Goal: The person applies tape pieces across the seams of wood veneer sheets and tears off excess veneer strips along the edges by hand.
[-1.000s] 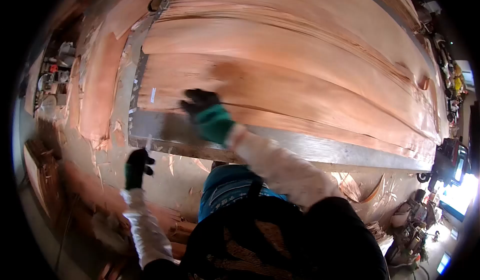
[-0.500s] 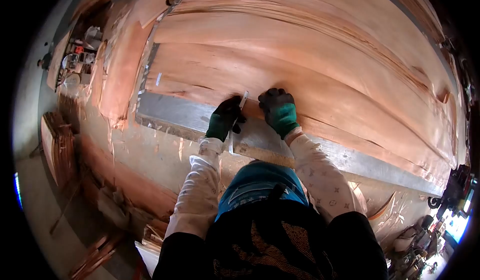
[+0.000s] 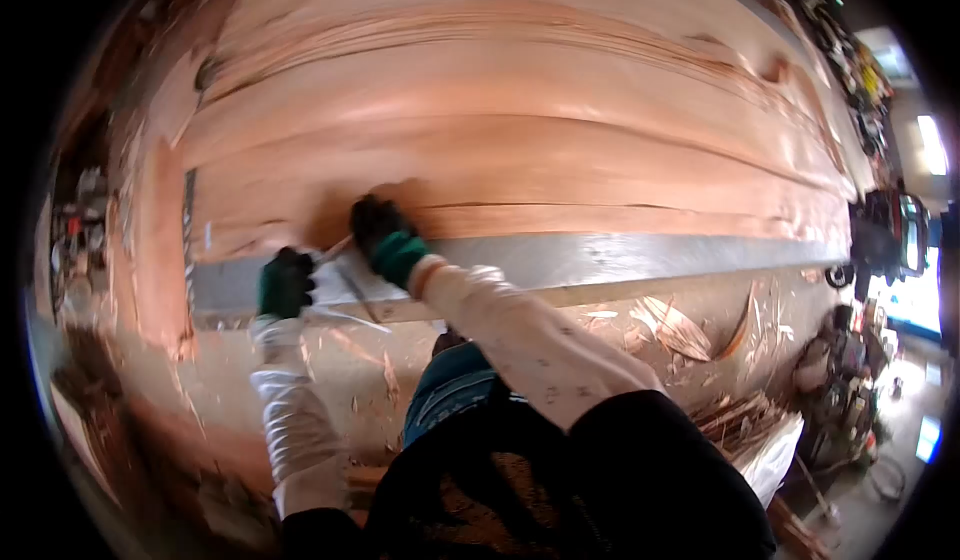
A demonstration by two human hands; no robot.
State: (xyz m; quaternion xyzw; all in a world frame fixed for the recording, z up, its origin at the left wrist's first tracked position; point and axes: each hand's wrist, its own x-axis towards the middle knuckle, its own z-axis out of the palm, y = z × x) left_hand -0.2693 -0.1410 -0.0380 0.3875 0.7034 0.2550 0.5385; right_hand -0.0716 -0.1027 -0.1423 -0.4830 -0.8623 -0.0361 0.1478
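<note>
Broad reddish-brown wood veneer sheets (image 3: 520, 165) lie over a table with a grey metal edge strip (image 3: 560, 260). My left hand (image 3: 287, 282), in a dark glove with a green cuff, is at the table's front edge, fingers curled. A thin white strip (image 3: 350, 318) runs from beside it past the edge; motion blurs it. My right hand (image 3: 383, 240), gloved alike, is closed with its knuckles up at the veneer's near edge. Its fingertips are hidden, and so is anything in them. A narrow pale piece shows between the hands, too smeared to name.
Veneer scraps (image 3: 675, 325) litter the floor beyond the table's front edge. A bundle of wood strips (image 3: 745, 425) stands at lower right. More veneer (image 3: 160, 250) hangs at the left end. A dark vehicle (image 3: 890, 230) and clutter are at the right.
Both hands have shifted left along the table's front edge, and the view has turned. The white strip, upright at my left hand before, now slants out past the edge.
</note>
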